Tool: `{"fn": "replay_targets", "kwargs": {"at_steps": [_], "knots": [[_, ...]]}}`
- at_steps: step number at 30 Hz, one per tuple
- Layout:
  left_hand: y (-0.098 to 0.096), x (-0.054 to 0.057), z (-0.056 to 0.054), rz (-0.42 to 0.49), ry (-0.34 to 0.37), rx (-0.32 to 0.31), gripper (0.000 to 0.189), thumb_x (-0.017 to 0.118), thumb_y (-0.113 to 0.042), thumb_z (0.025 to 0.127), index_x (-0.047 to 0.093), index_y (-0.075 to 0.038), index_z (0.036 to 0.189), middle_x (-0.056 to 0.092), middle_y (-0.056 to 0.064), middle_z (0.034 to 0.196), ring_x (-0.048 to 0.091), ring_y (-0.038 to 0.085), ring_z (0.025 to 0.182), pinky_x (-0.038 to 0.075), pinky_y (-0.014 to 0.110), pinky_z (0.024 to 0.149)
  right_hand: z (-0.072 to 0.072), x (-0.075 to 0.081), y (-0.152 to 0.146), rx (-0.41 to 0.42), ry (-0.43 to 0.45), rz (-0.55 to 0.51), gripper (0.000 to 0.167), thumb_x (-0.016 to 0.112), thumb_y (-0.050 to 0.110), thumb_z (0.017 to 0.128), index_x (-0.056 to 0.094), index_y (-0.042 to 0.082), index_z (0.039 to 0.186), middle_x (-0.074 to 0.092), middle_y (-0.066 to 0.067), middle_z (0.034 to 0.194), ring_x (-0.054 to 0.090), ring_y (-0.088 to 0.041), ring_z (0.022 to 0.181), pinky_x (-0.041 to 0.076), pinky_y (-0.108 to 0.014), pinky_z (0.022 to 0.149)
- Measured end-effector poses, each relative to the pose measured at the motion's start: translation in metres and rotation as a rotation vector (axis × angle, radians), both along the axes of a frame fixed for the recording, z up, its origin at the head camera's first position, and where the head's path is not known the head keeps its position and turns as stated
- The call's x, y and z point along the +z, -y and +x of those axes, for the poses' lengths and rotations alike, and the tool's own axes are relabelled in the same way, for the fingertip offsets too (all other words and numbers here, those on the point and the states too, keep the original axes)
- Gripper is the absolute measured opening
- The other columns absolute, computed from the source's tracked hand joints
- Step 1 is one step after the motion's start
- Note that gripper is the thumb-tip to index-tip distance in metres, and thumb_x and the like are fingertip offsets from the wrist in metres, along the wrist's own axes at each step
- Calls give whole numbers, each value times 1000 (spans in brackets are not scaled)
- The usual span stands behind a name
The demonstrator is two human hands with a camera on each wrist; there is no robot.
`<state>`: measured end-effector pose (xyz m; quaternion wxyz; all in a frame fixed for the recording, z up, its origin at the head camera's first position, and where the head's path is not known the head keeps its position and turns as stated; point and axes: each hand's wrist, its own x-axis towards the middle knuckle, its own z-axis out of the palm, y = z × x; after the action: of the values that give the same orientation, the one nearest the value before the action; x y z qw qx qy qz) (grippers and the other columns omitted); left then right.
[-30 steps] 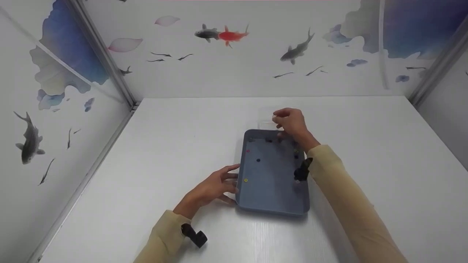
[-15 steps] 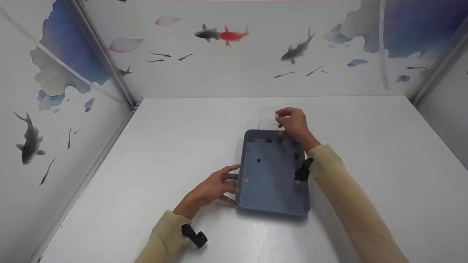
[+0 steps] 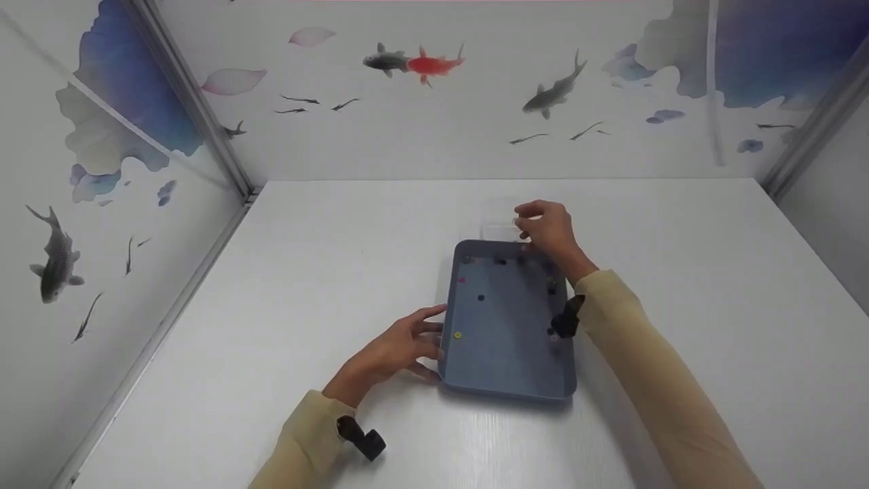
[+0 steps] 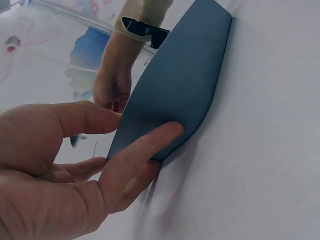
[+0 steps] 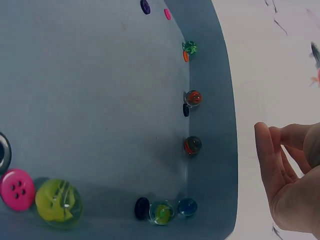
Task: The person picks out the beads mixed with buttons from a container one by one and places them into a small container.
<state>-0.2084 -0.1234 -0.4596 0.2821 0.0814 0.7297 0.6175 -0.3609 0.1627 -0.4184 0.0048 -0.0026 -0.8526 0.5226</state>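
The blue-grey tray (image 3: 504, 394) lies on the white table with buttons and glass marbles inside. My left hand (image 3: 388, 350) touches its outer left wall with spread, fairly straight fingers. Beyond the far rim, my right hand (image 3: 551, 231) has thumb and fingertips together at the right side of a clear plastic container (image 3: 499, 233); I cannot tell whether they pinch something small. In the right wrist view, a yellow-green marble (image 5: 59, 202) and a pink button (image 5: 17, 190) sit along one wall. An orange-and-clear marble (image 5: 193, 98) rests by another wall.
A yellow button (image 3: 457, 335) lies near the tray's left wall, a dark button (image 3: 481, 297) farther in. White panels printed with fish surround the table at the back and sides. Each sleeve carries a black wrist camera (image 3: 361, 438).
My right hand has shifted slightly right over the clear container, its fingertips staying together. The left hand and the tray stay in place.
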Motion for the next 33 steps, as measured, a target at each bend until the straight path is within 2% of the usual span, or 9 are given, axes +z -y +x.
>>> {"fn": "replay_targets", "kwargs": {"at_steps": [8, 15, 22, 29, 33], "knots": [[-1, 3, 1, -3, 6, 5, 81, 61, 4, 86, 33, -20, 157, 43, 22, 154, 66, 33, 113, 63, 48, 80, 2, -2, 2, -14, -1, -9, 32, 60, 13, 98, 64, 3, 129, 64, -16, 122, 66, -23, 95, 59, -25, 61], [0, 1, -1, -16, -1, 2, 79, 60, 4, 87, 33, -21, 157, 44, 21, 154, 66, 33, 114, 63, 48, 80, 7, -1, 6, -10, -25, -55, 29, 62, 18, 98, 67, 6, 124, 63, -13, 123, 62, -17, 89, 59, -27, 60], [0, -2, -2, -33, -17, -5, 79, 59, 1, 87, 32, -21, 157, 45, 19, 153, 66, 32, 114, 64, 46, 81, 10, 0, 10, -15, -23, -100, 30, 64, 21, 98, 67, 7, 124, 61, -13, 125, 63, -18, 90, 59, -25, 60], [0, 0, -2, -27, -10, -9, 79, 60, 2, 86, 33, -21, 157, 44, 20, 154, 66, 32, 114, 63, 47, 82, 14, -2, 14, 1, -53, -154, 33, 67, 26, 96, 67, 7, 124, 61, -12, 120, 66, -20, 89, 63, -39, 68], [0, -1, -2, -23, -12, -16, 79, 60, 1, 86, 33, -21, 157, 44, 20, 154, 65, 32, 115, 63, 47, 82, 18, -4, 18, -2, -62, -146, 36, 68, 28, 96, 66, 7, 125, 62, -11, 119, 67, -22, 87, 62, -34, 64]]}}
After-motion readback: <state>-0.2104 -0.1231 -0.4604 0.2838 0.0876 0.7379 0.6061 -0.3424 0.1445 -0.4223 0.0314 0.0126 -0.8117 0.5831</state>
